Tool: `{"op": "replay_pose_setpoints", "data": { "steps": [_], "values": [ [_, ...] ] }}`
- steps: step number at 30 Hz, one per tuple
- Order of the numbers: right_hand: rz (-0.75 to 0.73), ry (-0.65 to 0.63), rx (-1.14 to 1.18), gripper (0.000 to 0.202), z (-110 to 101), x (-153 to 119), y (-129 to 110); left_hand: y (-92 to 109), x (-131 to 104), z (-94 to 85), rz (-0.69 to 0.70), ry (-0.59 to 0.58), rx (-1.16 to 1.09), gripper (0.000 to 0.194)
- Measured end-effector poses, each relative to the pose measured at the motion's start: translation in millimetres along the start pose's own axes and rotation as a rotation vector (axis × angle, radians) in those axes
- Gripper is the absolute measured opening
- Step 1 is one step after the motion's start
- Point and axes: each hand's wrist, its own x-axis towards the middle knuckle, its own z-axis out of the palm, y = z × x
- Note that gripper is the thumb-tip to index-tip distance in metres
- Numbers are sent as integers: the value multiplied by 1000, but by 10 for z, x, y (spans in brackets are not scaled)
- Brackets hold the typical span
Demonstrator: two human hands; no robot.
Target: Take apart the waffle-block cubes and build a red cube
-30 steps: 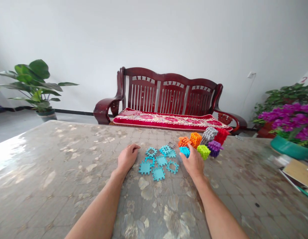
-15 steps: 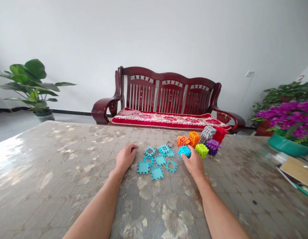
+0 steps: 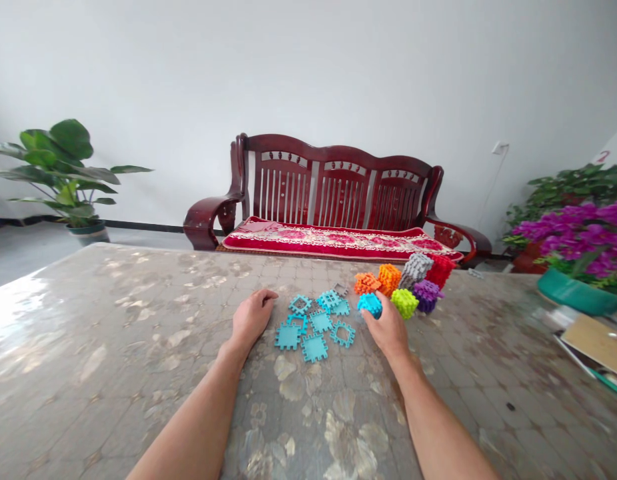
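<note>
My right hand point(image 3: 388, 327) has its thumb and fingers around a small blue interlocking-block cube point(image 3: 370, 304) on the table. Just beyond its fingers stands a lime-green block cube point(image 3: 404, 303). My left hand point(image 3: 251, 317) rests on the table with its fingers loosely curled; nothing shows in it. Between the hands lie several loose teal notched square pieces, some solid like the nearest teal square point(image 3: 314, 347), others hollow like the teal frame piece point(image 3: 342, 334). A small grey piece point(image 3: 340, 289) lies behind them.
Behind the green cube are an orange block cube point(image 3: 390, 278), a flatter orange build point(image 3: 367, 283), a grey block tower point(image 3: 416, 268), a red block build point(image 3: 441, 268) and a purple one point(image 3: 427, 295). Flowers in a teal pot point(image 3: 578, 293) stand right. A wooden bench point(image 3: 338, 193) is beyond the table.
My right thumb has shifted slightly off the front of the blue cube, so more of the cube shows. My left hand and the loose teal pieces have not moved.
</note>
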Motion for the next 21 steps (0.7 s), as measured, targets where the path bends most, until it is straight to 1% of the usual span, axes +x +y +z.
{"op": "replay_pose_setpoints", "data": {
  "steps": [3, 5, 7, 9, 11, 14, 17, 21],
  "values": [
    [-15, 5, -14, 57, 22, -5, 36, -3, 0, 5, 1, 0, -8, 30],
    [-55, 52, -48, 57, 8, -9, 34, -10, 4, 11, 0, -1, -7, 30],
    [-127, 127, -91, 54, -30, -15, -12, -19, 11, 20, -2, 0, -5, 30],
    [-219, 167, -117, 43, -75, -27, -109, -28, 17, 27, 0, 0, -4, 30],
    [-316, 124, -113, 31, -102, -46, -251, -32, 21, 32, 2, 1, -5, 30],
    [-418, -20, -121, 23, -78, -75, -494, -24, 16, 29, 6, 3, -8, 30],
    [-451, -143, -186, 21, 7, -72, -695, -8, 4, 18, 12, 7, -8, 30],
    [-442, -212, -300, 19, 122, -17, -821, 7, -5, 6, 6, 6, -8, 30]
  ]
}}
